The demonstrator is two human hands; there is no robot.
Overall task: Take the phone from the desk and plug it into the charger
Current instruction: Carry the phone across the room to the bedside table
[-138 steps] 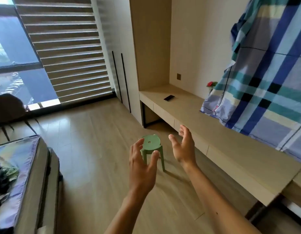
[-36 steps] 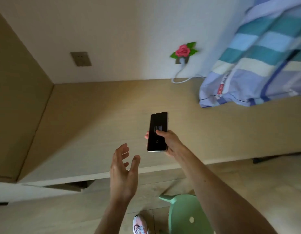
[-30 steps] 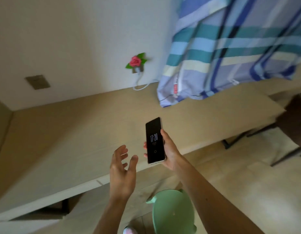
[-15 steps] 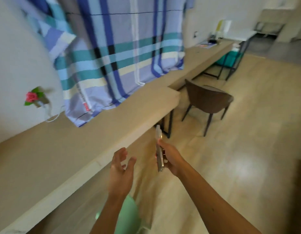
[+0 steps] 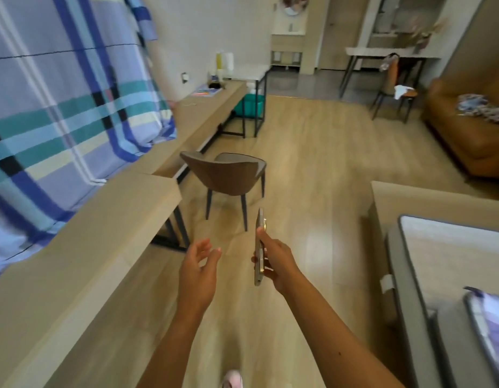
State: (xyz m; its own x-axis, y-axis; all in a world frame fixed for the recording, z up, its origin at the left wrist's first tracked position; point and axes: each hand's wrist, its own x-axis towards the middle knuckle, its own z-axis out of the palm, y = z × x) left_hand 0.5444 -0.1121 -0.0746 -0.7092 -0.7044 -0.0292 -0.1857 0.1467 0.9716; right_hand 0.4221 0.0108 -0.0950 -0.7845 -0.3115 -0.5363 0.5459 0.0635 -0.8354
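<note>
To the left of my grip runs the long bench (image 5: 83, 242), with a checked blanket (image 5: 60, 93) hanging over its far side. Ahead of the grip a brown chair (image 5: 228, 175) stands on the wooden floor, tucked near the bench's end; to the right lies the bed (image 5: 450, 270). My right hand (image 5: 276, 261) is pinching the phone (image 5: 259, 247), thumb on one face and fingers behind. I see the phone edge-on, its long axis pointing up and away from me, clear of the bench. My left hand (image 5: 199, 271) hovers just beside it, spread and empty. No charger shows in this view, so I cannot say which way it lies; I judge the right hand carries the phone there, the left free for the cable.
</note>
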